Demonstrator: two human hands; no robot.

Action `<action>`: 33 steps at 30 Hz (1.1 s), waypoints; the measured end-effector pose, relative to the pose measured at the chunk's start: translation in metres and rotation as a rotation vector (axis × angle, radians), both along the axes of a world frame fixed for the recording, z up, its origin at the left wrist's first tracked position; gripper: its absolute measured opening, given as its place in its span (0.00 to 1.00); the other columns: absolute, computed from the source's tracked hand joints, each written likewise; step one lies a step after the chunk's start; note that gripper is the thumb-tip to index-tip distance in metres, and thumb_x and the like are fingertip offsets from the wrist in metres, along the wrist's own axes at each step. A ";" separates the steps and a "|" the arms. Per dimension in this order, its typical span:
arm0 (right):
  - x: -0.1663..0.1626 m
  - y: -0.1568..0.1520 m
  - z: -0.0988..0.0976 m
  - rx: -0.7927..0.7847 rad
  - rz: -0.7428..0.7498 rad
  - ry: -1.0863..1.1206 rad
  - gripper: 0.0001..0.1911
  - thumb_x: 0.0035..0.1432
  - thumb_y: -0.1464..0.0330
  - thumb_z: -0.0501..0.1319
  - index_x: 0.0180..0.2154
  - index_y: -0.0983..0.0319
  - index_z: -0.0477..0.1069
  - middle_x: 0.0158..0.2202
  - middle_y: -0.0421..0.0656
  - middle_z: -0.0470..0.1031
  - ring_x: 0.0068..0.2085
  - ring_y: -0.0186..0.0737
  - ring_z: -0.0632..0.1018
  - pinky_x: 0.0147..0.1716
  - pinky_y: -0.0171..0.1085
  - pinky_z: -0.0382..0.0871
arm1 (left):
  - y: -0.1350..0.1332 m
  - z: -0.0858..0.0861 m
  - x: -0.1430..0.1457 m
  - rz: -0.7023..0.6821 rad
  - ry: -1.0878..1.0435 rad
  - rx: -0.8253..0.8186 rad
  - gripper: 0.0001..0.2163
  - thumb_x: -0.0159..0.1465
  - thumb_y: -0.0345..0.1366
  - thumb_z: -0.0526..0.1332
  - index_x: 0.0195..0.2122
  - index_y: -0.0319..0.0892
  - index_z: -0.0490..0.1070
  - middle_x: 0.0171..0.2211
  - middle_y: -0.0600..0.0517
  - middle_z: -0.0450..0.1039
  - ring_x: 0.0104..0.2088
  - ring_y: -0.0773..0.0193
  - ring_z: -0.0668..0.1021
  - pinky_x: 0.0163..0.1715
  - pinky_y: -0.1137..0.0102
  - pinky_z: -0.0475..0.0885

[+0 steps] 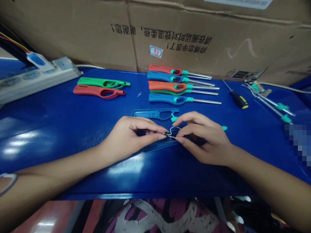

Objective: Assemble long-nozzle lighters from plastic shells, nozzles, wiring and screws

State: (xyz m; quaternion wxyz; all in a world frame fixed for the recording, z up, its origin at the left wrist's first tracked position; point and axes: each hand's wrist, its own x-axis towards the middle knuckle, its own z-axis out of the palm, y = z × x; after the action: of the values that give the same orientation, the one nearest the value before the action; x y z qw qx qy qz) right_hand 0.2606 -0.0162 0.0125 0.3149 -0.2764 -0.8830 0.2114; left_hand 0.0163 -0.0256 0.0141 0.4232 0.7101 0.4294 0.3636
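Observation:
My left hand (128,134) pinches one end of a small dark part (166,134) between thumb and fingertips. A thin white wire (175,127) loops up from it. My right hand (207,139) closes thumb and index finger on the wire close by. Beneath both hands lies a blue lighter shell half (155,148), partly covered by them. Just beyond, another blue lighter shell half (144,113) rests with its hollow side up. A teal plastic piece (173,118) sits by its right end, next to my right fingertips.
Several assembled long-necked lighters (167,98) lie in a group at the back. Green (94,81) and red (89,90) lighter shells are left of them. A screwdriver (239,98), metal tubes with teal ends (267,100), a power strip (31,79) and a cardboard box (97,35) surround the blue table (73,129).

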 end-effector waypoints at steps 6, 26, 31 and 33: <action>0.000 0.000 0.001 0.005 0.012 -0.014 0.02 0.63 0.72 0.62 0.38 0.59 0.73 0.47 0.47 0.74 0.45 0.40 0.78 0.42 0.39 0.75 | 0.001 -0.001 0.001 0.003 -0.016 -0.044 0.05 0.58 0.32 0.71 0.36 0.45 0.84 0.35 0.52 0.84 0.33 0.63 0.84 0.30 0.74 0.78; 0.003 0.002 -0.002 0.067 0.054 -0.166 0.02 0.65 0.70 0.60 0.39 0.60 0.73 0.47 0.46 0.75 0.44 0.39 0.78 0.40 0.39 0.72 | -0.001 0.000 0.002 -0.103 0.024 0.056 0.06 0.61 0.29 0.70 0.38 0.43 0.83 0.36 0.53 0.84 0.35 0.66 0.84 0.38 0.77 0.79; 0.003 0.002 -0.002 0.068 0.051 -0.174 0.03 0.65 0.70 0.60 0.39 0.60 0.73 0.47 0.45 0.75 0.43 0.39 0.78 0.39 0.38 0.72 | -0.001 0.000 0.002 -0.099 0.033 0.078 0.05 0.61 0.30 0.69 0.38 0.44 0.83 0.36 0.53 0.84 0.35 0.65 0.84 0.37 0.76 0.79; 0.003 0.002 -0.002 0.069 0.048 -0.171 0.02 0.65 0.70 0.60 0.39 0.60 0.73 0.46 0.45 0.75 0.43 0.38 0.78 0.39 0.38 0.72 | 0.000 0.001 0.002 -0.096 0.030 0.092 0.05 0.61 0.29 0.69 0.38 0.44 0.83 0.35 0.53 0.84 0.35 0.65 0.84 0.37 0.76 0.79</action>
State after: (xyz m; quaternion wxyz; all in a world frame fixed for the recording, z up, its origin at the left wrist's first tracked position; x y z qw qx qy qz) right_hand 0.2633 -0.0140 0.0110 0.2423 -0.2614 -0.9198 0.1641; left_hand 0.0187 -0.0260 0.0149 0.4004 0.7541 0.3841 0.3515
